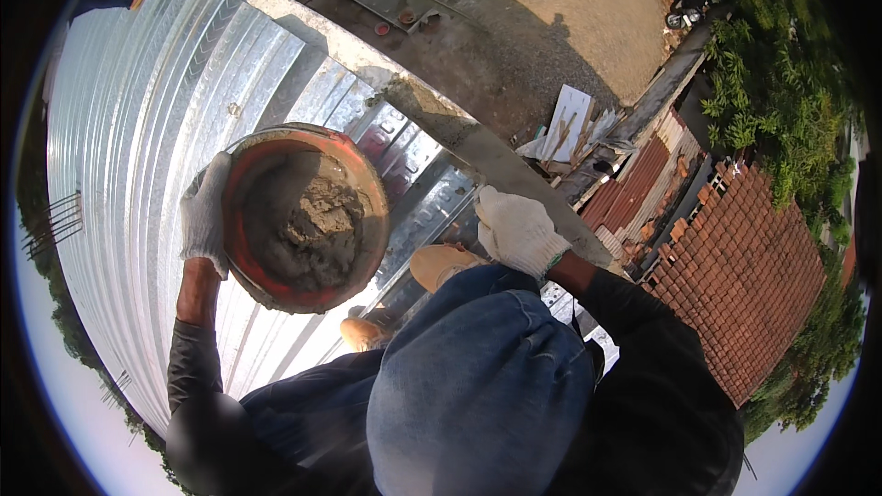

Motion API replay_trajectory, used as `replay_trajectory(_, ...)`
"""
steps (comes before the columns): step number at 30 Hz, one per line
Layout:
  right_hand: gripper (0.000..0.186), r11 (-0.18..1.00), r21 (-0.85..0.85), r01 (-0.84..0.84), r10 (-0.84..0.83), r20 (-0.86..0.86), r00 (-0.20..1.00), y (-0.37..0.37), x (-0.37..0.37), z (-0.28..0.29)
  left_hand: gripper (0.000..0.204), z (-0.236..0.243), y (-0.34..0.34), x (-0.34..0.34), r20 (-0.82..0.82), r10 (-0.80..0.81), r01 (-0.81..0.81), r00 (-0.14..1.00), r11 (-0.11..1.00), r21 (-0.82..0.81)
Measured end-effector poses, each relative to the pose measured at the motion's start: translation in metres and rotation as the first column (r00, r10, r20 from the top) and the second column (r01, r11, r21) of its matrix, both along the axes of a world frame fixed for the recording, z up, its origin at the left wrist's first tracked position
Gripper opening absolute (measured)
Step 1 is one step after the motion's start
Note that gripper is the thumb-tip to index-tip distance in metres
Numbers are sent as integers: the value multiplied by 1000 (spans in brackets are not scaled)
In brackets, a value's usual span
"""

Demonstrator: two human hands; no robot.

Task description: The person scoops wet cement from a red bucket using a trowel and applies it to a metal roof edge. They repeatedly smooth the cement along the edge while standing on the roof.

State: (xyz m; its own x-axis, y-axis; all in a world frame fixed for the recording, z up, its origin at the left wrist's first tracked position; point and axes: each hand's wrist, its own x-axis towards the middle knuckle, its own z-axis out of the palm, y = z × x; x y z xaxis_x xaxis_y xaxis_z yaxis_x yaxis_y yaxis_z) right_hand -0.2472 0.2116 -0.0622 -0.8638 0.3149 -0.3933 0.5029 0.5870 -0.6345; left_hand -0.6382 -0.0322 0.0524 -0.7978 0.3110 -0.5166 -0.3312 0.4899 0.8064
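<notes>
A red-orange bucket (241, 225), its wall smeared with grey, is tilted so that I look into it. Wet mortar (323, 219) lies in a lump inside. My left hand (204, 213), in a pale work glove, grips the bucket at its left side. My right hand (519, 231), also gloved, is closed beside a strip of grey mortar (501, 165) along the deck's edge. Whatever its fingers hold, if anything, is hidden. Below the bucket, my tan boots (443, 266) stand on the ribbed metal decking (138, 129).
The deck ends at a concrete edge (276, 9), with a drop to the ground (570, 0) beyond. Down there lie a white board (568, 119) and scrap. A tiled roof (744, 276) and trees (763, 64) are at right. Rebar ends (60, 220) stick up at far left.
</notes>
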Motion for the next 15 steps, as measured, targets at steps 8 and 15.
replay_trajectory(8, 21, 993, 25, -113, 111, 71, 991, 37, 46, 41, 40, 6, 9, 4, 21, -14, 13, 1000, 1000, 29)
replay_trajectory(15, 22, 992, 105, 72, -52, -182, 982, 51, 6, 25, 42, 0, -6, -5, -25, -19, 18, 999, 999, -28)
